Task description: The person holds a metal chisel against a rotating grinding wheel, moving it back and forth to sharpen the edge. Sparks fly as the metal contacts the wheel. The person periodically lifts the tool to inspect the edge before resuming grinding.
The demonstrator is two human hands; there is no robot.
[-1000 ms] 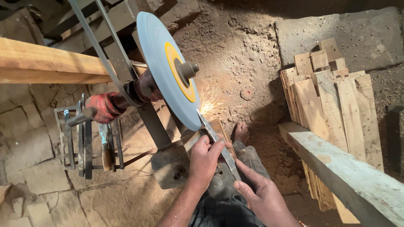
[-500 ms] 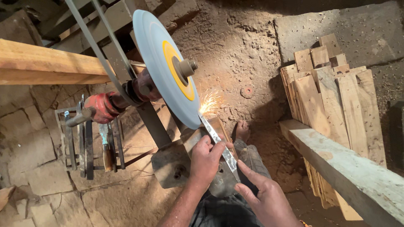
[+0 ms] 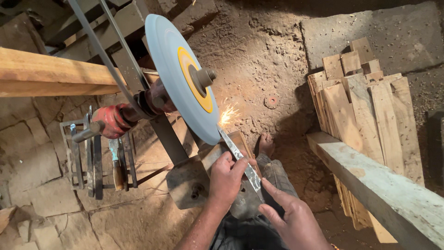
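A large pale-blue grinding wheel (image 3: 173,69) with a yellow hub spins on a red-housed shaft (image 3: 118,118). A long flat metal blade (image 3: 240,155) is pressed tip-first against the wheel's lower rim, throwing sparks (image 3: 229,113). My left hand (image 3: 224,180) grips the blade near its middle, thumb on top. My right hand (image 3: 293,220) holds the blade's lower end, with fingers stretched along it. A bare foot (image 3: 266,143) shows on the dirt beyond the blade.
A wooden beam (image 3: 51,74) crosses at the left. Metal tools (image 3: 95,157) stand in a rack below it. Stacked wooden boards (image 3: 365,106) lean at the right behind a grey plank (image 3: 379,185). A rusty washer (image 3: 271,100) lies on the dirt floor.
The view has shifted slightly left. The blade stays against the wheel with sparks continuing, and both hands keep their grip.
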